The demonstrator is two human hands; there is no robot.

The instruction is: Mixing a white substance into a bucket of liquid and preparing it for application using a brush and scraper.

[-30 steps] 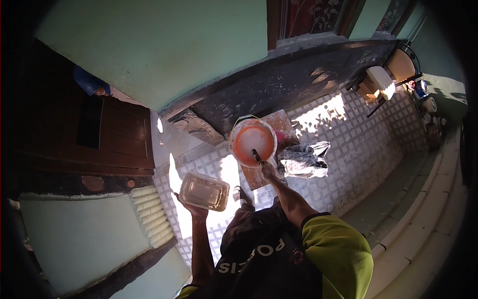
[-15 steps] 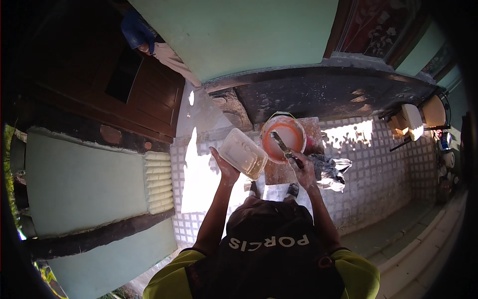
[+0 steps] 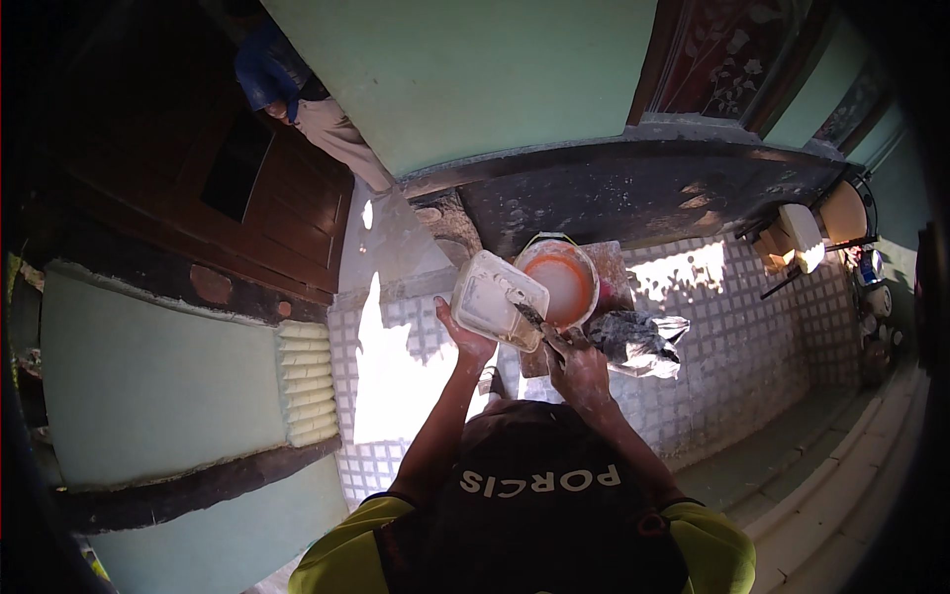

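Note:
My left hand (image 3: 469,340) is closed on the near left side of a translucent rectangular plastic tub (image 3: 521,338), tilted and smeared with white. White paste (image 3: 487,287) lies inside it. A dark, paste-crusted putty knife (image 3: 531,318) is gripped by its handle in my right hand (image 3: 581,376), its blade over the tub's inside; whether it touches the paste I cannot tell. Just beyond stands a round bucket (image 3: 592,274) with an orange inner wall and white material within. The tub overlaps its left side.
Under the bucket lies a stained board (image 3: 617,272). A crumpled grey plastic bag (image 3: 638,346) sits right of it on the tiled floor (image 3: 732,366). Another person (image 3: 322,124) stands by the brown door (image 3: 287,198). Chairs (image 3: 846,218) are at the far right, along the black-based wall (image 3: 614,188).
The putty knife has moved left from over the bucket to over the tub. My hands have come closer together. The tub now shows white paste inside. More of the other person is visible.

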